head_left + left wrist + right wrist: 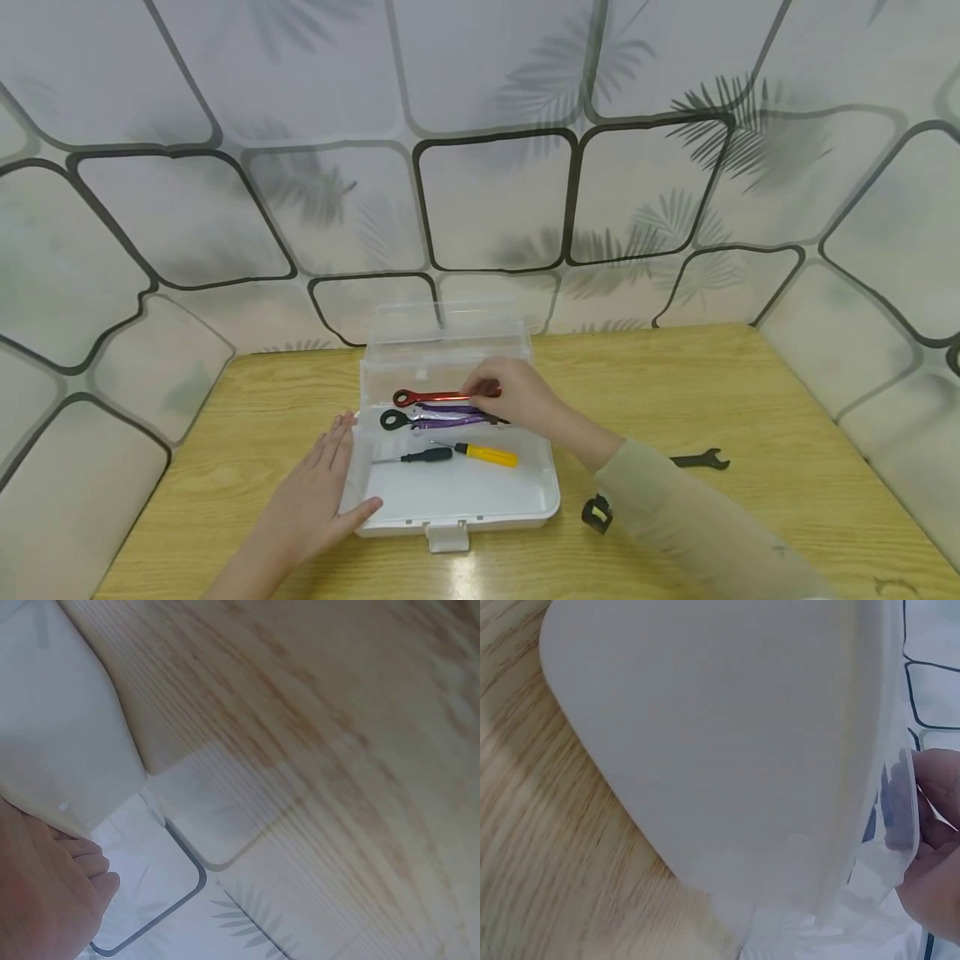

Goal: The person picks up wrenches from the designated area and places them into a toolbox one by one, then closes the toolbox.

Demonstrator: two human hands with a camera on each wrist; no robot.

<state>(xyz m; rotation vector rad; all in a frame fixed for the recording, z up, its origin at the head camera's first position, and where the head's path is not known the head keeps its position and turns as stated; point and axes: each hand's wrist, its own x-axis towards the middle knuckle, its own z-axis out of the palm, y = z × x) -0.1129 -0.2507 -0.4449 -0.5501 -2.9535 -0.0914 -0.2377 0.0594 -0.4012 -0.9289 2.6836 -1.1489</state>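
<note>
A white plastic toolbox (456, 502) lies open on the table, its clear lid (450, 329) raised at the back. My right hand (517, 393) pinches one end of a red ratcheting wrench (431, 397) over the rear compartment. Just below it lie purple wrenches (442, 422) and a black ring-ended wrench (393, 419). In the front compartment are a black-handled screwdriver (429, 455) and a yellow-handled screwdriver (489, 455). With fingers straight, my left hand (318, 483) rests along the box's left side. The right wrist view shows the right fingers (936, 784) behind the box wall, the wrench hidden.
Right of the box, a dark open-end wrench (708, 459) lies on the wooden table (645, 375), partly covered by my right sleeve (675, 508). A small black tape measure (597, 514) sits near the box's right front corner. Patterned cloth walls (495, 200) enclose the table.
</note>
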